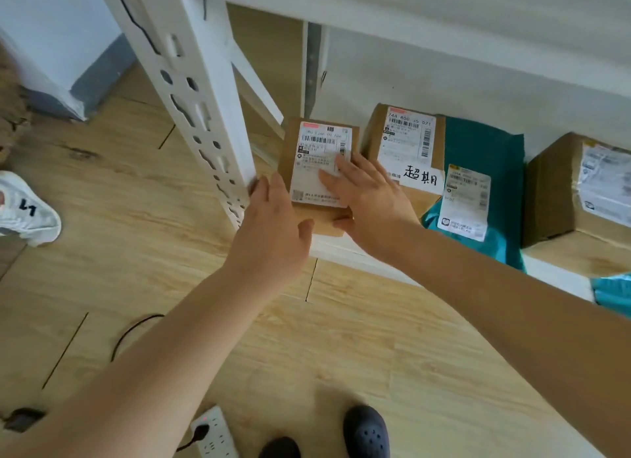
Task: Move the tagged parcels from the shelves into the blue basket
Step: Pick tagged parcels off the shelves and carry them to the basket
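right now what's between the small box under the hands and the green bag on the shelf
In the head view, a taller cardboard box with a handwritten tag stands between the small box and the green bag, its right edge against the bag.

Head-worn view, steeply downward, close over bottom shelf (341, 249) and floor (136, 218).

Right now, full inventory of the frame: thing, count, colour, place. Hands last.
small box: 1, brown with white label, left end of the low shelf, under both hands
tagged box: 1, brown, white handwritten tag, right of the small box
mailer bag: 1, teal, white label, leaning right of the tagged box
large box: 1, brown, far right on the shelf
shelf post: 1, white, perforated, left of the boxes
power strip: 1, white, floor, bottom centre
white sneaker: 1, floor, far left
dark shoes: 2, bottom edge
left hand: at the small box's left side
right hand: fingers flat on its label
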